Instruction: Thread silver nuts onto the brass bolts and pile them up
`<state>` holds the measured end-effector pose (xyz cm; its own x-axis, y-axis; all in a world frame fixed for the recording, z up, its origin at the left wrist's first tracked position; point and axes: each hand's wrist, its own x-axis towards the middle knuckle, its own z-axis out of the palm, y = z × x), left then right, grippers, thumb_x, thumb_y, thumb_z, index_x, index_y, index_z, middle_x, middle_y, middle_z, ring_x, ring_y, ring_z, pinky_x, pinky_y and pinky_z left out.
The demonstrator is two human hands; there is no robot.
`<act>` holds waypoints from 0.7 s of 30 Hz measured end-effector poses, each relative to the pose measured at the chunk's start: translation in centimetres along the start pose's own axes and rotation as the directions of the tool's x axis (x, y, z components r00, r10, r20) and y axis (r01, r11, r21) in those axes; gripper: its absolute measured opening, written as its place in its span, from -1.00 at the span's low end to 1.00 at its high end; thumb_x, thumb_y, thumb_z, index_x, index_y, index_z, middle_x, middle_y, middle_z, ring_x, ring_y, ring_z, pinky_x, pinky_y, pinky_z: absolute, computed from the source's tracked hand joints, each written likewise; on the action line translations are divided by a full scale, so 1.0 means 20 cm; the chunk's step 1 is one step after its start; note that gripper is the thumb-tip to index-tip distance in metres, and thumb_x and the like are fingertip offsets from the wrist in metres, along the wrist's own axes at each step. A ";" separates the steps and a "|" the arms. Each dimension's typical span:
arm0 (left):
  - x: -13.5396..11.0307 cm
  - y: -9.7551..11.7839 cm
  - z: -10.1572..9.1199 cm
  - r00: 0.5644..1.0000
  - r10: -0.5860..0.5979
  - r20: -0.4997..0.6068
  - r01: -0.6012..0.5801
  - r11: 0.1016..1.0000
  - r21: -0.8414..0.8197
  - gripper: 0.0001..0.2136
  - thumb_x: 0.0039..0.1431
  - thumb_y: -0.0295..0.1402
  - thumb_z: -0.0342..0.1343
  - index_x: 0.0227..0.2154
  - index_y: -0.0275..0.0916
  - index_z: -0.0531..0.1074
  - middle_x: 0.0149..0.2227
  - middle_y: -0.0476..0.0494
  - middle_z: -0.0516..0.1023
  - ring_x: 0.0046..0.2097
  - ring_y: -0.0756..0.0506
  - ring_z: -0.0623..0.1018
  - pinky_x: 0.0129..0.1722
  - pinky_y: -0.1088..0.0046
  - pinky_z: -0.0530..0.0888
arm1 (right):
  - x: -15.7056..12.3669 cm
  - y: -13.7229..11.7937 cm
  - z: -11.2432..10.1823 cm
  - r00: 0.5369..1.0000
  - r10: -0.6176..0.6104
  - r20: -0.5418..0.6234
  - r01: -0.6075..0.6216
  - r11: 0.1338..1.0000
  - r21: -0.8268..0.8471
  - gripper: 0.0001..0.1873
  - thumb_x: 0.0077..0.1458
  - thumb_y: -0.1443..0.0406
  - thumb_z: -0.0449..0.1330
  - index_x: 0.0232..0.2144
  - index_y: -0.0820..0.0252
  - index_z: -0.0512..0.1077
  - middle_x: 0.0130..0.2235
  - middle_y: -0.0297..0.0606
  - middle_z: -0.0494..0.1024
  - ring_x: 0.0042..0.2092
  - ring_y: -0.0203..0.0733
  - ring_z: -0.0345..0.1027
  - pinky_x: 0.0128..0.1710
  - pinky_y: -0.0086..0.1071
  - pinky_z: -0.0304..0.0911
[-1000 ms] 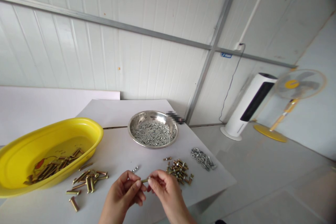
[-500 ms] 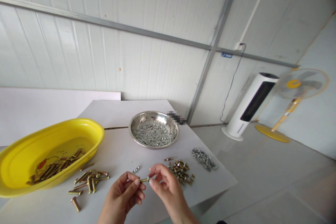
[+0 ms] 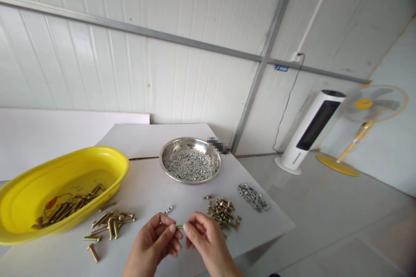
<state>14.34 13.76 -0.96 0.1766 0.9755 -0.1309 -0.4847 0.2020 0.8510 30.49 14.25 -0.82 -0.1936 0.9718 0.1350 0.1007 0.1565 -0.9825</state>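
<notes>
My left hand (image 3: 156, 242) and my right hand (image 3: 203, 238) meet over the near edge of the white table (image 3: 149, 186). Between their pinched fingertips is a small brass bolt (image 3: 180, 227), held by the left hand; the right fingertips close on its free end, where whatever they grip is too small to make out. Loose brass bolts (image 3: 108, 225) lie to the left. To the right lies a pile of assembled bolts (image 3: 224, 213). Beyond that pile, silver nuts (image 3: 251, 196) sit in a small heap.
A yellow oval tub (image 3: 22, 190) with several bolts stands at the left. A steel bowl (image 3: 169, 149) of silver nuts sits at the table's middle back. A lone silver piece (image 3: 168, 210) lies before my hands. On the floor at right stand a white tower unit (image 3: 308, 132) and a yellow fan (image 3: 364, 117).
My right fingers rose off the bolt's end half a second ago and are now pinched on it again. The left hand has kept its hold.
</notes>
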 end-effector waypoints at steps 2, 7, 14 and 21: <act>0.00 -0.01 0.00 1.000 -0.003 0.028 0.003 1.000 0.025 -0.66 -0.06 -0.18 0.41 -0.42 -0.27 0.40 -0.51 -0.13 0.63 -0.55 -0.01 0.54 -0.55 0.54 0.43 | -0.01 0.00 0.01 0.999 0.036 0.018 -0.036 0.999 -0.001 -0.49 0.22 -0.07 0.11 -0.54 0.20 0.37 -0.62 -0.38 0.38 -0.57 -0.31 0.28 -0.52 -0.48 0.19; -0.01 0.00 0.01 1.000 -0.021 0.014 0.020 1.000 0.013 -0.66 -0.07 -0.19 0.42 -0.42 -0.28 0.41 -0.50 -0.16 0.64 -0.55 0.00 0.54 -0.55 0.56 0.41 | -0.01 0.02 0.02 0.989 0.146 -0.012 -0.146 0.989 0.028 -0.27 0.22 -0.21 -0.06 -0.72 0.20 0.27 -0.75 -0.38 0.26 -0.70 -0.35 0.17 -0.66 -0.51 0.03; -0.01 0.02 0.00 0.995 -0.071 -0.064 0.065 0.993 -0.101 -0.69 -0.09 -0.24 0.45 -0.45 -0.30 0.45 -0.48 -0.11 0.62 -0.53 0.05 0.51 -0.54 0.61 0.43 | 0.00 -0.03 -0.01 0.994 -0.067 -0.087 0.061 0.995 -0.074 -0.73 0.08 0.23 0.29 -0.16 0.19 0.46 -0.26 -0.20 0.58 -0.35 -0.20 0.42 -0.41 -0.46 0.29; 0.00 0.00 -0.01 0.994 -0.072 -0.077 0.070 0.997 -0.028 -0.67 -0.10 -0.17 0.43 -0.46 -0.30 0.46 -0.50 -0.11 0.61 -0.55 0.04 0.50 -0.57 0.60 0.40 | 0.00 -0.04 0.00 0.986 -0.138 -0.095 0.116 0.972 -0.206 -0.80 -0.08 0.50 0.24 -0.36 0.18 0.53 -0.33 -0.29 0.59 -0.37 -0.22 0.45 -0.39 -0.45 0.30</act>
<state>14.13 13.73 -1.19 0.1451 0.9621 -0.2309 -0.4953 0.2726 0.8249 30.46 14.20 0.02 -0.1124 0.9531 0.2810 0.2760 0.3016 -0.9126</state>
